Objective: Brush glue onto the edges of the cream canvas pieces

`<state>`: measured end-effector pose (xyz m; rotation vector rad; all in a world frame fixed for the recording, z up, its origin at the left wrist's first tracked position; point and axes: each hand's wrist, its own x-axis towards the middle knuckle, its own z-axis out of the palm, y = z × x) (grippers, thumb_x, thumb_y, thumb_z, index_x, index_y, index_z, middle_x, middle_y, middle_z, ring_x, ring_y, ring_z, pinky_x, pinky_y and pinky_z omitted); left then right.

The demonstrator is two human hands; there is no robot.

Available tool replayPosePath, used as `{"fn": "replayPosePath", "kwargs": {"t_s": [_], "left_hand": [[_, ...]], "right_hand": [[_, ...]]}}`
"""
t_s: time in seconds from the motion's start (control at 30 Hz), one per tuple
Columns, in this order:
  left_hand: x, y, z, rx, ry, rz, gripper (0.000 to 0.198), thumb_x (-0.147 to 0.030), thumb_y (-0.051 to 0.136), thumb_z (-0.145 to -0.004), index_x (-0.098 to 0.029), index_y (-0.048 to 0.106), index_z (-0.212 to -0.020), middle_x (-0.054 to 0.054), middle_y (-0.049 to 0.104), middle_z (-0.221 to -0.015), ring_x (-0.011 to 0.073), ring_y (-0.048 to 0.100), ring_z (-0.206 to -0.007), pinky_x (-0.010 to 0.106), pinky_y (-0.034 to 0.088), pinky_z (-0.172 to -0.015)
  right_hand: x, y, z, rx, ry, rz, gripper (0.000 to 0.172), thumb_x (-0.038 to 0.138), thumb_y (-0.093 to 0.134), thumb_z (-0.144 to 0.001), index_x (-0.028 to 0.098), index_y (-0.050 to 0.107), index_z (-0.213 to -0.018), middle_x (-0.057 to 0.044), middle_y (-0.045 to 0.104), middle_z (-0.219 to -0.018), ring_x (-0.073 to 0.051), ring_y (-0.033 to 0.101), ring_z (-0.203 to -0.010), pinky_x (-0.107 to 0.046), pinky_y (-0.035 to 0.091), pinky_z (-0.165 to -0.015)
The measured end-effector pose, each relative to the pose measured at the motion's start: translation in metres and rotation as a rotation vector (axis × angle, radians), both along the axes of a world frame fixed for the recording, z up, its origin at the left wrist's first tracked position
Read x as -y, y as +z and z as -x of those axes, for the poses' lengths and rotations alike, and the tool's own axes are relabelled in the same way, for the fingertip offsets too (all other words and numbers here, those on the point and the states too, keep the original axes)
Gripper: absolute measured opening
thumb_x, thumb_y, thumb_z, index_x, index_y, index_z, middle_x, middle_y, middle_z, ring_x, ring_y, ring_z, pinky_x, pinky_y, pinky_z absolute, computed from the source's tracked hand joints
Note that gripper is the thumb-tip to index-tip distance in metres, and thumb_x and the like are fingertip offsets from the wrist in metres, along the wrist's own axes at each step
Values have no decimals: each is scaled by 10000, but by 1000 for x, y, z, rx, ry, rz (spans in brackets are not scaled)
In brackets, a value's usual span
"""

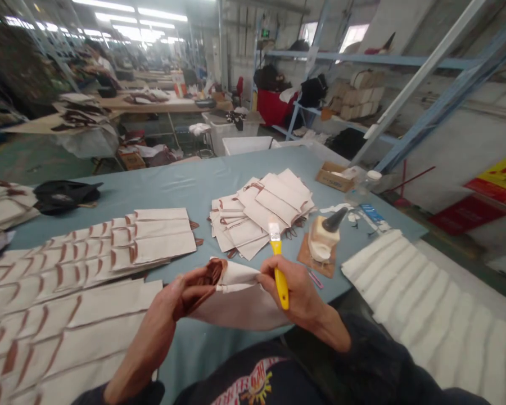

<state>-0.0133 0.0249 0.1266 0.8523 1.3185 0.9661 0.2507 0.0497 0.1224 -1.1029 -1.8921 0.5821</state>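
Cream piece [242,309], 6 o'clock: left hand [172,298] fingers pinch its brown end [214,273], right hand [297,289] fingers pinch its 3 o'clock side plus yellow brush [280,281]. Best keep it taut, bristles [274,228] toward 12.

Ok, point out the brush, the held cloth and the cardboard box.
Brush [280,275]: head view, on its yellow handle.
Held cloth [241,308]: head view, on its pale lower panel.
Cardboard box [332,180]: head view, on its near wall.

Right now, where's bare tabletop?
Widest: table, far side, between black cloth item and fanned pile. Narrow strip: between that pile and cream rows, beyond the held piece. Crowded: left under those rows; right around cream container and cardboard box.
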Motion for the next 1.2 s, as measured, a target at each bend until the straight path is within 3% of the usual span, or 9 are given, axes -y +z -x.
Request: {"fn": "replayPosePath", "kwargs": {"t_s": [0.13,0.3,0.4,0.5,0.63,0.73,0.93,1.07,1.2], "left_hand": [[21,5,0,-314,21,-199,454,-608,749,-821,-233,739,-1075,80,835,-992,302,739,-979,339,554,-877],[18,7,-15,-459,-252,-368,229,-433,728,-856,-214,731,-787,10,688,-723,201,599,-689,254,472,-660],[12,7,-21,-372,-344,-355,301,-456,638,-928,-200,762,-830,22,688,-745,214,595,-732,256,467,-672],[9,11,-24,-248,-351,-291,354,-511,661,-913,-186,795,-873,49,733,-819,245,633,-808,275,503,-737],[9,18,-23,-64,-275,-116,392,-545,739,-865,-179,821,-978,61,782,-890,249,663,-811,298,537,-757],[8,24,-22,88,-209,28,412,-530,798,-816,-194,818,-1053,49,783,-869,232,665,-751,299,546,-708],[4,30,-21,164,-164,115,440,-497,856,-752,-204,811,-1077,38,748,-810,200,637,-672,267,527,-607],[2,26,-21,113,-193,78,417,-460,820,-788,-202,804,-1116,29,713,-776,189,617,-665,263,531,-620],[4,24,-23,96,-199,73,448,-451,803,-793,-191,793,-1156,30,717,-783,182,615,-654,267,548,-632]], "right_hand": [[9,9,0,-77,9,147,151,329,645,-968,220,601,-875,25,659,-690,-124,570,-566,-235,441,-566],[8,9,0,-47,92,255,178,350,619,-981,214,586,-871,36,622,-693,-118,547,-588,-236,420,-583],[1,2,-1,18,125,277,177,372,622,-983,212,608,-909,37,618,-696,-124,556,-606,-243,406,-589],[-5,-4,-7,-28,16,278,213,415,637,-974,212,637,-1039,59,579,-648,-119,510,-550,-247,388,-561],[-1,7,-19,-508,-123,241,471,649,478,-1020,217,624,-1138,76,541,-562,-112,428,-452,-238,364,-479],[7,24,-22,-753,-155,246,612,774,408,-985,231,665,-1098,118,350,-441,-99,270,-367,-226,255,-403],[12,45,0,-810,-115,207,475,645,617,-964,208,683,-789,70,448,-525,-59,311,-371,-211,232,-364],[5,44,19,-778,-13,154,418,576,632,-983,216,667,-775,103,342,-479,-60,259,-354,-196,208,-338],[-5,32,31,-652,105,145,363,538,610,-1004,220,695,-850,86,393,-510,-89,329,-390,-231,317,-371]]}}
